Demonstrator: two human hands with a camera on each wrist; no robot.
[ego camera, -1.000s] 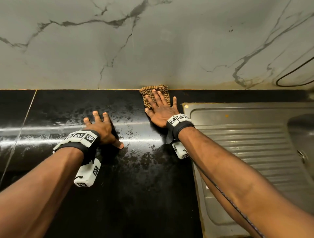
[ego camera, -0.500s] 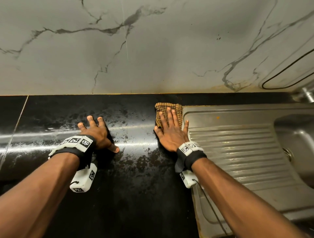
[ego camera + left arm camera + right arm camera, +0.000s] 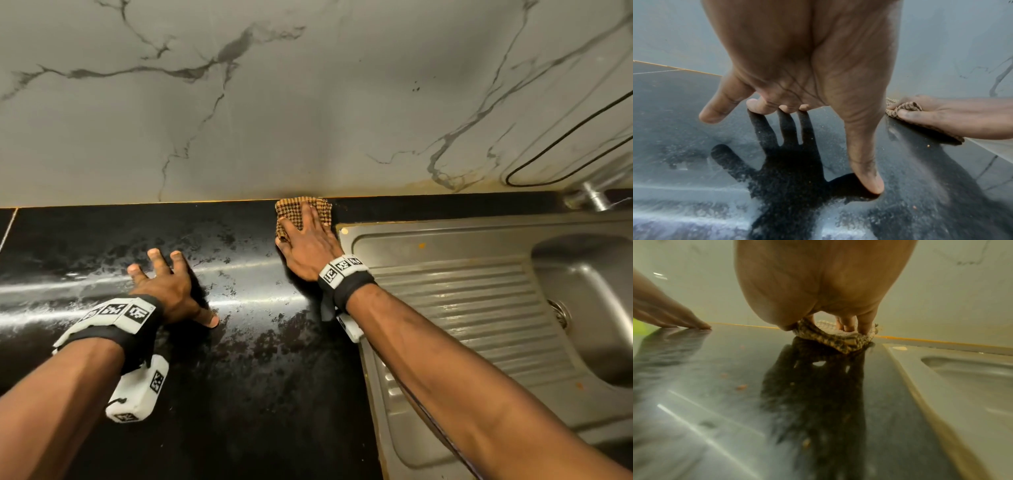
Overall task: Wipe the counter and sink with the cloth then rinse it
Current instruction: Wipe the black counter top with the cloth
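One cloth [image 3: 303, 214] lies under right hand [image 3: 310, 246].

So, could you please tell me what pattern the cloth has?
The cloth is a brown-and-tan check, clearest in the head view.

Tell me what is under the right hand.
The right hand presses a brown checked cloth flat on the black counter, beside the sink's edge. The counter beneath the cloth is covered.

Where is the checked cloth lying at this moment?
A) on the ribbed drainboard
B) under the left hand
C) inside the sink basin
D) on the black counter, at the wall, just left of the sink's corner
D: the right hand presses the cloth flat on the black counter against the wall, beside the sink corner.
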